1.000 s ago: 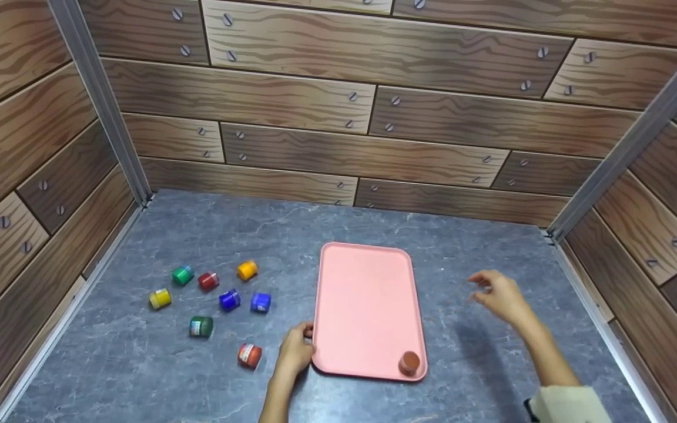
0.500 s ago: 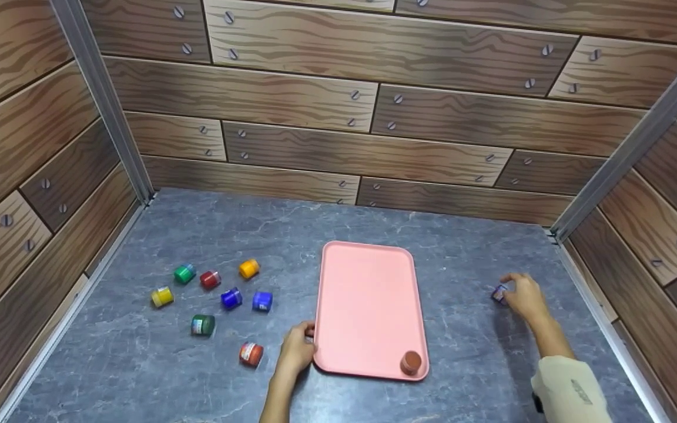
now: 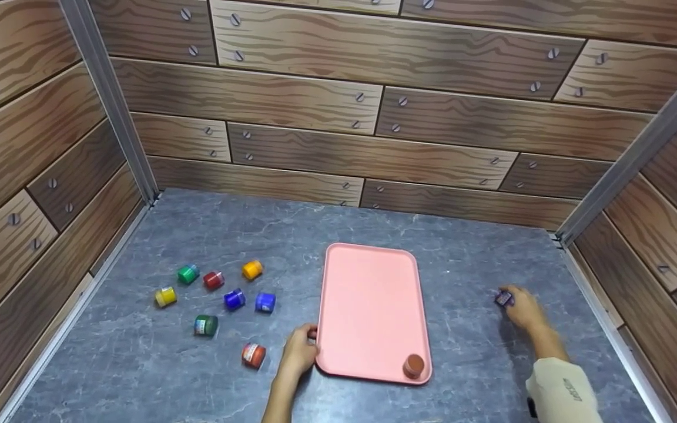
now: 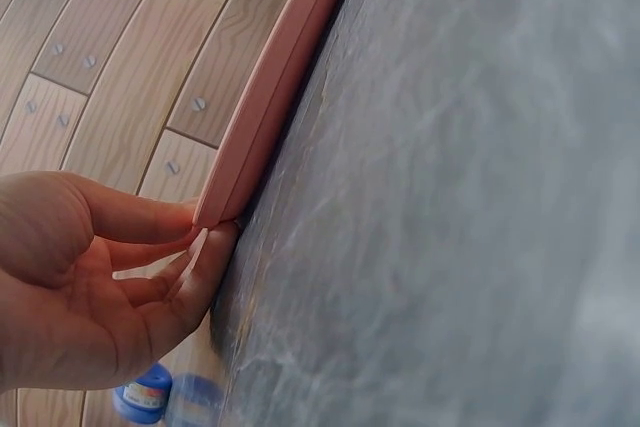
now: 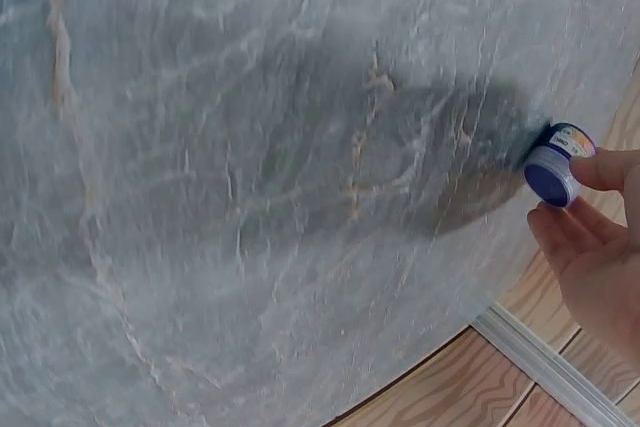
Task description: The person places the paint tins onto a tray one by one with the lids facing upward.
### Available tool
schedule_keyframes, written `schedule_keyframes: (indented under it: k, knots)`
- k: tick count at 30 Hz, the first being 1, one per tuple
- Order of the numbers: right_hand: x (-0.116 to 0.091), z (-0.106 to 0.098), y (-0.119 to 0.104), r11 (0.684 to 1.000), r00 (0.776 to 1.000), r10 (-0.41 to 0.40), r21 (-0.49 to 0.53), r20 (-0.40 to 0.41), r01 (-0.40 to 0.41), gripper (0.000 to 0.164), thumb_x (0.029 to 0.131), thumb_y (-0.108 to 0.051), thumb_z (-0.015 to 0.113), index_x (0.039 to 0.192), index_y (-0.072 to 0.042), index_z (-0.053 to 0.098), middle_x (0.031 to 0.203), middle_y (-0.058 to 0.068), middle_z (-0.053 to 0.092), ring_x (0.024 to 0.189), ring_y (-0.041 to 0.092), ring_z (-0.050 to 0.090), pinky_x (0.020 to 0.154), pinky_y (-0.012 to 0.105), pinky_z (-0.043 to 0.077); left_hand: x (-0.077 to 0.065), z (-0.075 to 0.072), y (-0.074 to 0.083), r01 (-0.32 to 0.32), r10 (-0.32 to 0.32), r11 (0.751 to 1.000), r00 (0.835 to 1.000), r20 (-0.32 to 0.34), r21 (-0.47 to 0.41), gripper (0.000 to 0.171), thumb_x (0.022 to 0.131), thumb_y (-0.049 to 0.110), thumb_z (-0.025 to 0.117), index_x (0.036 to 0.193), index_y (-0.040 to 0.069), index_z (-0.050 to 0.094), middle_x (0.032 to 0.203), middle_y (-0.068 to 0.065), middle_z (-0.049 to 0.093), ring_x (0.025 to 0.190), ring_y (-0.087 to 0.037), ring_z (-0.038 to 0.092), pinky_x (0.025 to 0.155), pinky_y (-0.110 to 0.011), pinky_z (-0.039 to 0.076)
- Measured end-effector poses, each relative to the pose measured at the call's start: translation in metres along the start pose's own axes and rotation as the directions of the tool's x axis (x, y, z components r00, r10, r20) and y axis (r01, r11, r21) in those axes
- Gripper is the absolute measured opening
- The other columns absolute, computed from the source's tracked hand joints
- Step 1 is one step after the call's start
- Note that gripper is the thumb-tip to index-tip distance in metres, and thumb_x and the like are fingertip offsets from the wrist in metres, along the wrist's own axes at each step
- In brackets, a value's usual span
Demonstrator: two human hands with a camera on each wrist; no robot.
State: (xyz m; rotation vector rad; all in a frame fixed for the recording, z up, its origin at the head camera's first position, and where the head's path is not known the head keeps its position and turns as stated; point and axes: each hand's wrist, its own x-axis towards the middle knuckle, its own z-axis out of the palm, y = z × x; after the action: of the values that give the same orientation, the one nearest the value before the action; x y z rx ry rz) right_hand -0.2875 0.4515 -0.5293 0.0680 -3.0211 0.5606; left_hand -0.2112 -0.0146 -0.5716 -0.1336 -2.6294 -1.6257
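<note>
My left hand (image 3: 299, 351) pinches the left edge of a pink tray (image 3: 372, 305) near its front corner; in the left wrist view the thumb (image 4: 150, 217) lies over the rim and the fingers lie beneath. A brown paint jar (image 3: 414, 365) stands in the tray's front right corner. To the right of the tray, my right hand (image 3: 525, 309) holds a small dark blue-purple paint jar (image 3: 503, 298) at the tabletop. The right wrist view has this jar (image 5: 560, 164) tilted between thumb and fingers, its label partly showing. Whether it touches the table I cannot tell.
Several paint jars lie scattered left of the tray, among them a yellow jar (image 3: 166, 296), a dark green jar (image 3: 205, 325) and an orange-red jar (image 3: 253, 355). Wood-patterned walls (image 3: 291, 141) enclose the grey marbled table (image 3: 138, 364) at the back and sides.
My right hand has moved right and lowered toward the table. The blue-purple jar, not visible in it one second ago, now shows in its fingers. My left hand stays at the tray's edge.
</note>
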Motion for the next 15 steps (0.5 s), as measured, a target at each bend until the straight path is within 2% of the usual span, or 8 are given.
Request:
schedule_keyframes:
  k: [3, 8, 11, 15]
  knots:
    - [-0.0004, 0.0013, -0.0024, 0.999, 0.999, 0.036, 0.0, 0.001, -0.036, 0.036, 0.078, 0.007, 0.051, 0.114, 0.011, 0.051, 0.108, 0.039, 0.045, 0.101, 0.057, 0.042, 0.079, 0.062, 0.036, -0.0007, -0.0002, 0.0004, 0.002, -0.002, 1.0, 1.0, 0.002, -0.014, 0.041, 0.062, -0.015, 0.052, 0.101, -0.01, 0.06, 0.083, -0.01, 0.061, 0.075, -0.025, 0.056, 0.066, -0.035, 0.045]
    - [0.0007, 0.0046, -0.0036, 0.997, 0.997, 0.078, 0.013, -0.021, -0.078, 0.036, 0.082, -0.004, 0.059, 0.115, 0.01, 0.051, 0.109, 0.037, 0.044, 0.1, 0.056, 0.044, 0.078, 0.062, 0.036, -0.0007, -0.0014, 0.0014, -0.001, 0.001, 1.0, 1.0, -0.001, -0.017, 0.04, 0.062, -0.015, 0.053, 0.101, -0.01, 0.06, 0.083, -0.01, 0.061, 0.075, -0.025, 0.056, 0.066, -0.035, 0.045]
    - [0.0004, 0.0066, -0.0041, 0.998, 0.996, 0.068, 0.014, -0.058, -0.067, 0.034, 0.081, -0.007, 0.062, 0.112, 0.006, 0.054, 0.107, 0.034, 0.046, 0.097, 0.055, 0.046, 0.074, 0.062, 0.037, -0.0006, -0.0014, 0.0008, -0.009, 0.009, 1.0, 1.0, -0.002, -0.014, 0.041, 0.062, -0.016, 0.053, 0.101, -0.01, 0.06, 0.082, -0.011, 0.061, 0.075, -0.026, 0.056, 0.066, -0.035, 0.045]
    - [-0.0017, 0.0092, -0.0056, 0.999, 0.994, 0.033, 0.005, -0.108, -0.032, 0.023, 0.082, -0.008, 0.064, 0.103, -0.001, 0.059, 0.106, 0.028, 0.049, 0.094, 0.051, 0.049, 0.072, 0.06, 0.038, -0.0002, -0.0013, -0.0001, 0.0, 0.0, 1.0, 1.0, 0.009, -0.014, 0.042, 0.062, -0.015, 0.054, 0.103, -0.011, 0.059, 0.084, -0.01, 0.062, 0.071, -0.022, 0.057, 0.065, -0.033, 0.045]
